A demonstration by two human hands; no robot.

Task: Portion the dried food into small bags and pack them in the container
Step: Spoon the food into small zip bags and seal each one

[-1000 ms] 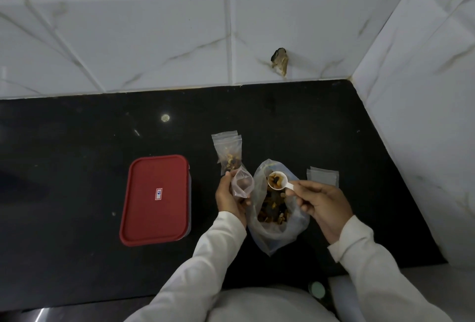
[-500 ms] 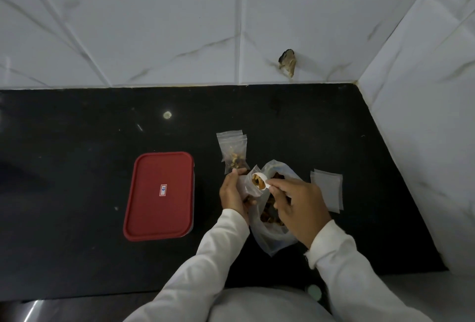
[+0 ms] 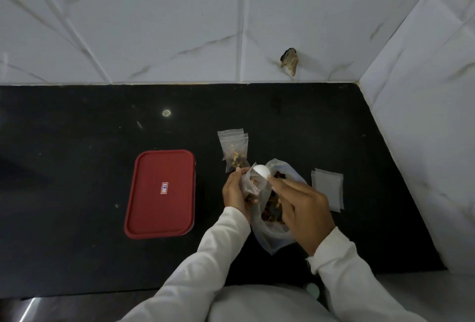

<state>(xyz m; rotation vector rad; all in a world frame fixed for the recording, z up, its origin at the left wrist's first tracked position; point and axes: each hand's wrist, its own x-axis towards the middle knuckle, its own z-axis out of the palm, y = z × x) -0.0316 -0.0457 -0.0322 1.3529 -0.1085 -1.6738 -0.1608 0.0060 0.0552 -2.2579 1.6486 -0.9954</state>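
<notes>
**Tipping the scoop (image 3: 261,171) into the small bag (image 3: 248,185)**

The right hand (image 3: 305,208) pinches the scoop's handle, bowl turned down at the small bag's mouth, which the left hand (image 3: 234,190) grips just to its left. Under both lies the big food bag (image 3: 272,236), its length running toward the person. Filled bags (image 3: 233,149) lie just beyond the left hand, empty bags (image 3: 327,188) to the right. The container (image 3: 160,213), red lid on, sits well left, nearer the left hand.
</notes>
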